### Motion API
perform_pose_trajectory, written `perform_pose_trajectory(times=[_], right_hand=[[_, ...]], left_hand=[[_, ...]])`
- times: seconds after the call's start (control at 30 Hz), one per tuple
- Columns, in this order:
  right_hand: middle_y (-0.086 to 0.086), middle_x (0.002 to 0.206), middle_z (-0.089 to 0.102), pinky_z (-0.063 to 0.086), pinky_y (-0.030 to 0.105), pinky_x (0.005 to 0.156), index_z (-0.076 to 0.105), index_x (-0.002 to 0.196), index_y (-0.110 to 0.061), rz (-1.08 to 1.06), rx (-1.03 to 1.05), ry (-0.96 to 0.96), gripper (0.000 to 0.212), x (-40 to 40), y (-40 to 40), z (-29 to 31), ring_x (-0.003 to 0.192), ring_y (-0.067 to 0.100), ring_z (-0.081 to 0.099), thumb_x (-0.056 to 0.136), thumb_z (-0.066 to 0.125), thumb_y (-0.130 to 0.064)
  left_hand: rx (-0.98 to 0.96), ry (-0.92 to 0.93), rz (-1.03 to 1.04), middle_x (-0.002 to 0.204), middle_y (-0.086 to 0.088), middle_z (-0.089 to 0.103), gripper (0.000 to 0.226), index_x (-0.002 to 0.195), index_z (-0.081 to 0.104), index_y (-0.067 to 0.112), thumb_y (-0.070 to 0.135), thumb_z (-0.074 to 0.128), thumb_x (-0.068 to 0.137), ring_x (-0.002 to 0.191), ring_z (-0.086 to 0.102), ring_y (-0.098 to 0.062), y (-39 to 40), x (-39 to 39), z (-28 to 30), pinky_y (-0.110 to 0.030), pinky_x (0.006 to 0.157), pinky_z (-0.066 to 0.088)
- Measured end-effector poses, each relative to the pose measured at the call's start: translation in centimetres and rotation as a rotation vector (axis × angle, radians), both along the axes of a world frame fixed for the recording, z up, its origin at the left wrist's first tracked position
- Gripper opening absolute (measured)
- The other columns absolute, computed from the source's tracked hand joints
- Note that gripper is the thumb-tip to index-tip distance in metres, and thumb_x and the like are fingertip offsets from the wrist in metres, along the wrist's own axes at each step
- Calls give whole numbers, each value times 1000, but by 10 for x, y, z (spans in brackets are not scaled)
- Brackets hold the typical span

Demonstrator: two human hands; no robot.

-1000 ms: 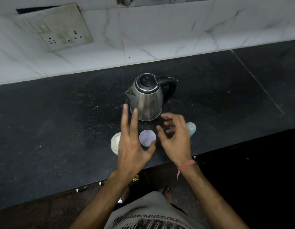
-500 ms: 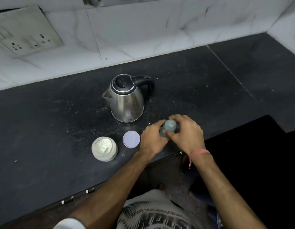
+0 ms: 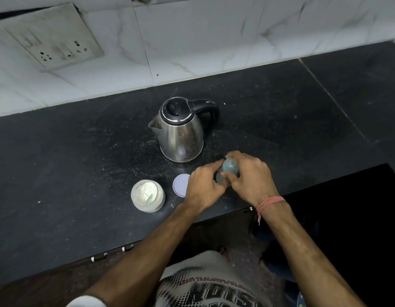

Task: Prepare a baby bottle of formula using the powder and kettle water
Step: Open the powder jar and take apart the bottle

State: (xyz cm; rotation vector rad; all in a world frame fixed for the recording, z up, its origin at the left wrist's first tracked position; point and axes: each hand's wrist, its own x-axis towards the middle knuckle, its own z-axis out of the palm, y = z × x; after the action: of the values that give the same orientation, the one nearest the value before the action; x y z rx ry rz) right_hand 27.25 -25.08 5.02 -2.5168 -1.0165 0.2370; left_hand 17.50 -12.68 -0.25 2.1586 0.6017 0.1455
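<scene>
A small bluish baby bottle [image 3: 229, 167] stands on the black counter [image 3: 70, 165], right of centre near the front edge. My left hand [image 3: 203, 187] grips its lower body from the left. My right hand [image 3: 249, 176] wraps around its domed top from the right. Most of the bottle is hidden by my fingers. An open white jar of formula powder [image 3: 148, 195] sits to the left, with its pale round lid [image 3: 180, 185] lying flat beside it. The steel kettle [image 3: 181, 134] with a black lid and handle stands behind.
A white marble wall runs along the back, with a socket plate [image 3: 52, 38] at the upper left. The counter's front edge drops off just below my hands, and a dark gap opens at the right.
One second ago both hands hovered open over the lid and jar. They have moved right and closed on the bottle. The camera view has shifted, and the grip has held since half a second ago.
</scene>
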Motion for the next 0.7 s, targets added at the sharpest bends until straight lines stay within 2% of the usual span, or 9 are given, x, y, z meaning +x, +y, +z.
perform_pose_trajectory(times=[0.17,0.3,0.4,0.47,0.6,0.7], right_hand=[[-10,132,69,54,48,107,63,135,-33,212,-51,138,44,17,-14,-3,124,16,62,96,81,-28],[-17,139,66,56,44,109,65,139,-35,232,57,228,51,26,-21,-4,130,7,60,95,84,-18],[-17,134,69,64,34,97,68,136,-30,118,274,370,47,31,-25,2,124,4,67,94,86,-18],[-15,127,72,64,29,92,69,132,-28,-31,424,395,42,30,-29,4,118,6,70,94,86,-20],[-13,118,73,61,32,90,65,120,-33,-363,569,303,38,26,-32,-12,111,10,70,90,89,-30],[-13,114,73,63,35,91,65,116,-31,-462,584,329,37,24,-33,-31,105,5,71,89,89,-26]], left_hand=[[25,24,-56,113,9,81,55,132,75,35,65,62,88,94,73,-18,2,-3,-15,-44,84,62],[20,7,-77,118,11,81,49,139,73,35,56,81,95,98,73,-12,7,-1,-24,-43,87,63],[-3,-22,-89,130,15,80,61,147,67,41,59,85,92,112,74,-8,9,0,-26,-42,95,64],[3,-24,-92,137,15,77,64,149,64,40,59,86,92,119,73,-8,9,0,-29,-44,100,64],[9,-10,-58,144,14,74,66,151,63,37,57,88,93,128,70,-7,5,-1,-31,-44,105,63],[28,-4,-35,140,15,75,64,148,65,38,58,87,92,123,71,-7,5,0,-30,-45,102,64]])
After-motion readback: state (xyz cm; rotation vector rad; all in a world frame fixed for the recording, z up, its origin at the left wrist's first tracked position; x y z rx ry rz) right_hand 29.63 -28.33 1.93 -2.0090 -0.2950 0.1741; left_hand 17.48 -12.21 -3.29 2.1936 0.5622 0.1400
